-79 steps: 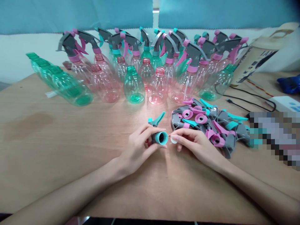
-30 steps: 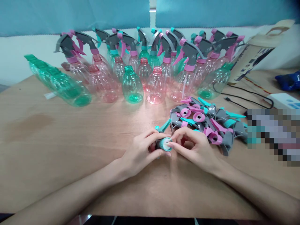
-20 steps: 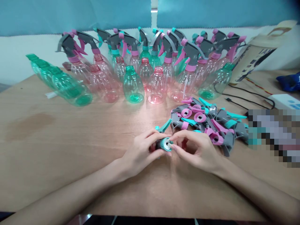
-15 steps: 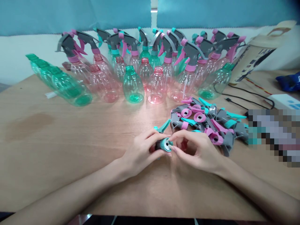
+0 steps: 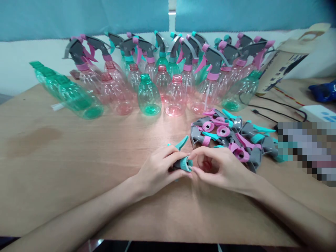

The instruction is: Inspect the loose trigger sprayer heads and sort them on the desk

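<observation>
My left hand (image 5: 157, 171) is wrapped around a trigger spray head (image 5: 181, 163) with a grey body and a teal collar. Its teal trigger (image 5: 182, 142) sticks up past my fingers, and the open end of the collar faces right. My right hand (image 5: 223, 169) has its thumb and forefinger pinched at the collar's rim. Something small and pale shows by the thumb tip, too small to name. Behind the right fingers is a reddish patch that I cannot make out. Just beyond that hand lies a pile of grey spray heads (image 5: 223, 131) with pink and teal parts.
Clear pink and green bottles (image 5: 149, 98) stand across the back, many with spray heads fitted. Green bottles (image 5: 76, 94) lean in a row at left. At right are a tilted cream container (image 5: 286, 59), a black cable (image 5: 278, 101) and a white box (image 5: 319, 113).
The spray head has turned slightly in my left hand, so the white disc in the collar's mouth shows less. Its trigger has shifted a little left and down. Both hands stay together.
</observation>
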`<state>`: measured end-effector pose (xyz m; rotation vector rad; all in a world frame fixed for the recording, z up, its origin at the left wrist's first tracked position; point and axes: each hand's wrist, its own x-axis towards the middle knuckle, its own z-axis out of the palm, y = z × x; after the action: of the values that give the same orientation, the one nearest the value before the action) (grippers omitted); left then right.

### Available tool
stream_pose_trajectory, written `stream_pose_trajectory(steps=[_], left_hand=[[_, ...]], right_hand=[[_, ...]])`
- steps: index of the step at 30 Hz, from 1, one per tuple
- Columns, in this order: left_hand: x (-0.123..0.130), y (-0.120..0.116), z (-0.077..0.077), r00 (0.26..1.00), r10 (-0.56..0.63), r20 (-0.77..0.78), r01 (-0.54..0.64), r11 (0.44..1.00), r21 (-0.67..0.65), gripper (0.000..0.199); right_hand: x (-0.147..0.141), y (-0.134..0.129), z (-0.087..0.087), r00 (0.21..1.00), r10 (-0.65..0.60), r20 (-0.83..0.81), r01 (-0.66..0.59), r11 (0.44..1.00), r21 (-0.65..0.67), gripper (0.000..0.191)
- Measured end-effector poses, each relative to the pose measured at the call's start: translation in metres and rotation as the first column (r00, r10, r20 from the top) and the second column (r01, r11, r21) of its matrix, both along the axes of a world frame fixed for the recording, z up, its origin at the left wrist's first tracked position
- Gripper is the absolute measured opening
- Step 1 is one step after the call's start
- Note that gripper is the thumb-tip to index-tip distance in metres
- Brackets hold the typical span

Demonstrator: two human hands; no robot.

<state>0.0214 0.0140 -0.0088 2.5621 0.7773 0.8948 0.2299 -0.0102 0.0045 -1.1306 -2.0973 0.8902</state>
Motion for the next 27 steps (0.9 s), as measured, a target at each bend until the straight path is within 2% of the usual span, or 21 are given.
stream_pose_trajectory(steps=[4,7,13,17,27], left_hand=[[0.0028,-0.0022,0.0021,0.999,-0.027,0.031,0.025,0.998,0.05,0.033],[0.0041,-0.0028,0.0027,0.998,-0.052,0.024,0.05,0.996,0.071,0.027],[0.0021,-0.0005,0.0019,0.999,-0.034,0.016,0.033,0.999,0.019,0.027],[0.0011,0.0004,0.001,1.0,-0.017,0.007,0.017,1.0,-0.013,0.031],[0.0009,0.0013,-0.0011,0.999,-0.036,-0.014,0.037,0.995,0.089,0.036]], right_hand=[[-0.004,-0.0046,-0.0003,0.999,-0.002,-0.036,0.003,1.0,0.019,0.018],[-0.0068,-0.0085,0.0005,1.0,-0.014,-0.027,0.017,0.996,0.091,0.016],[-0.0042,-0.0058,0.0025,0.999,-0.039,0.035,0.03,0.974,0.223,0.02],[-0.0003,-0.0016,0.0045,0.997,-0.04,0.063,0.024,0.972,0.233,0.022],[0.0004,-0.0027,-0.0021,0.997,-0.046,0.069,0.027,0.97,0.243,0.019]])
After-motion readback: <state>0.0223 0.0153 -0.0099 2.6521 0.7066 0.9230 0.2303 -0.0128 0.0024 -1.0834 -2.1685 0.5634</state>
